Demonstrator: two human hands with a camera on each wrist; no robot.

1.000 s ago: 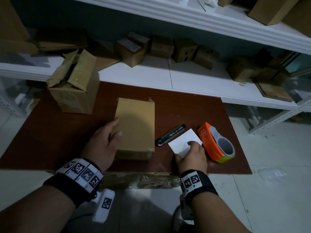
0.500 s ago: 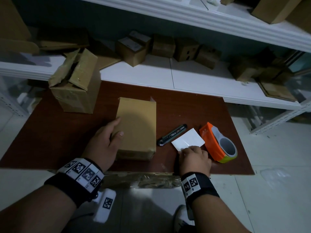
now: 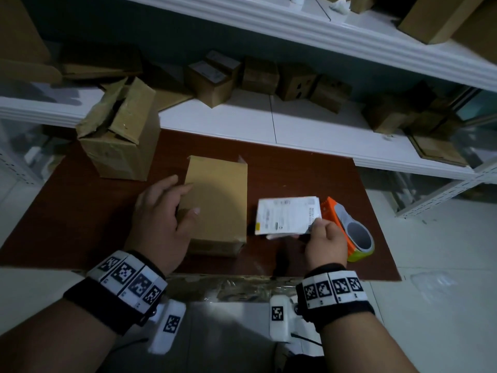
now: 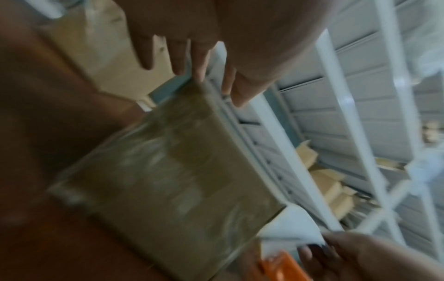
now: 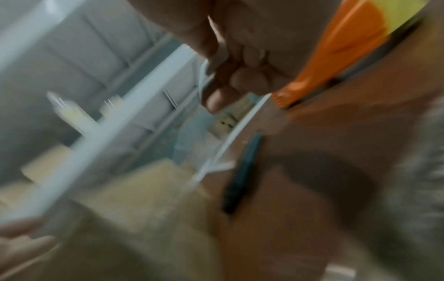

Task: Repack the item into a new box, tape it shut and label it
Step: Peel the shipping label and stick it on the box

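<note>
A closed brown cardboard box (image 3: 217, 203) lies flat in the middle of the red-brown table (image 3: 309, 179). My left hand (image 3: 174, 208) rests on its near left corner, fingers straight along the side and thumb on top; the left wrist view shows the blurred box (image 4: 168, 180) under those fingers. My right hand (image 3: 318, 227) pinches the near right corner of a white printed label sheet (image 3: 287, 215) and holds it lifted just right of the box. In the right wrist view the label (image 5: 240, 129) shows edge-on below the curled fingers (image 5: 235, 76).
An orange tape dispenser (image 3: 347, 230) with a grey roll sits right of my right hand. A dark utility knife (image 5: 242, 175) lies on the table under the label. An opened, worn box (image 3: 121, 135) stands at the back left. Small boxes (image 3: 258, 76) line the white shelf behind.
My right hand has picked the white label up off the table and turned it printed side up; it now covers the knife in the head view. My left hand stays on the box.
</note>
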